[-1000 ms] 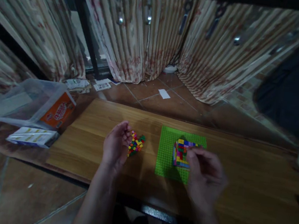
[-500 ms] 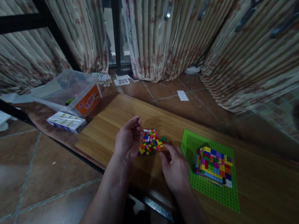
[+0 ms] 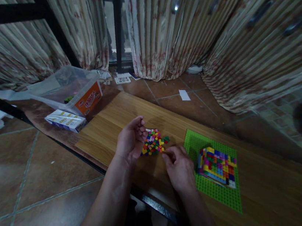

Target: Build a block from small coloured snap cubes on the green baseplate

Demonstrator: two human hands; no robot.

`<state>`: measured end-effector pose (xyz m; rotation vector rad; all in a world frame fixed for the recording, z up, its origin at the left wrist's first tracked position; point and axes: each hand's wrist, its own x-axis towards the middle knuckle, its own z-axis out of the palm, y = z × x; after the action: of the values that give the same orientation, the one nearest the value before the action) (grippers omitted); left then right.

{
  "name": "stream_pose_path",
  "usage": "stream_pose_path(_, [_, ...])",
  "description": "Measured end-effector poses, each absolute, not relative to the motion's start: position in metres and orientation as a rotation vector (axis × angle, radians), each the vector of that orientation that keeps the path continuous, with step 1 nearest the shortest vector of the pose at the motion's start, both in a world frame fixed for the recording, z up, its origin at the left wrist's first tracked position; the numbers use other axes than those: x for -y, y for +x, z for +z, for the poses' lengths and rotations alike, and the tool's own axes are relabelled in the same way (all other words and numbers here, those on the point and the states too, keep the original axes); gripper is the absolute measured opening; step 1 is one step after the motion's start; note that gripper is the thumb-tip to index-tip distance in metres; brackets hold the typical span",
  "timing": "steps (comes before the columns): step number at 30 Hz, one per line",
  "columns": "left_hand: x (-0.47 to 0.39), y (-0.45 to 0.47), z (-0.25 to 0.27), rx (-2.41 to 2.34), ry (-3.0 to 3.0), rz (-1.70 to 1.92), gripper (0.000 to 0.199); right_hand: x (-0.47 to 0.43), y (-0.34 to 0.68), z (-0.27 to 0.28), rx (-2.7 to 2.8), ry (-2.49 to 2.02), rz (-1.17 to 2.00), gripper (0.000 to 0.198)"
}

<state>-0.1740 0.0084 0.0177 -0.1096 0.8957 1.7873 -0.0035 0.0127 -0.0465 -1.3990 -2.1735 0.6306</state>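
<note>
A heap of small multicoloured toy bricks [image 3: 153, 143] lies on the wooden tabletop between my hands. My left hand [image 3: 132, 136] is raised just left of the heap, palm turned inward, with fingers half curled and apart from the thumb; nothing shows in its palm. At the heap's right edge, my right hand [image 3: 179, 165] has its thumb and forefinger pinched at a small orange-yellow brick [image 3: 162, 149]. Farther right, a block built of many coloured bricks [image 3: 217, 166] sits on a green studded baseplate [image 3: 231, 201].
The long wooden table [image 3: 271, 188] runs off to the right. Beyond its left end are a clear plastic bin [image 3: 60, 82] with an orange label and a white carton [image 3: 66, 120]. Striped curtains [image 3: 161, 33] hang behind, and paper [image 3: 184, 95] lies on the tiled floor.
The view has shifted slightly. Both hands stay nearly in place, the right still pinching at the heap's edge and the left still raised beside it.
</note>
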Motion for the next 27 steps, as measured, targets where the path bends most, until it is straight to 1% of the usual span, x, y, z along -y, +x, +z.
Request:
stream_pose_path(5, [-0.009,-0.171,0.019,-0.897,-0.099,1.755,0.017,-0.012,-0.006,-0.047,2.188,-1.337,0.685,0.024])
stream_pose_path(10, [-0.010,-0.170,0.022,-0.895,-0.090,1.732,0.020,-0.014,-0.013,-0.048,2.260,-1.372,0.617,0.020])
stream_pose_path(15, [-0.011,-0.169,0.021,-0.911,-0.069,1.718,0.019,-0.014,-0.013,-0.050,2.207,-1.391,0.615,0.014])
stream_pose_path(21, [-0.015,-0.164,0.018,-0.926,-0.042,1.700,0.018,-0.008,-0.006,-0.032,1.948,-1.238,0.760,0.005])
stream_pose_path(24, [-0.016,-0.158,0.018,-0.937,-0.029,1.666,0.015,-0.004,0.007,-0.017,1.825,-1.140,0.761,0.008])
stream_pose_path(27, [-0.018,-0.149,0.018,-0.955,0.000,1.644,0.014,-0.003,0.030,-0.005,1.714,-1.169,0.714,0.008])
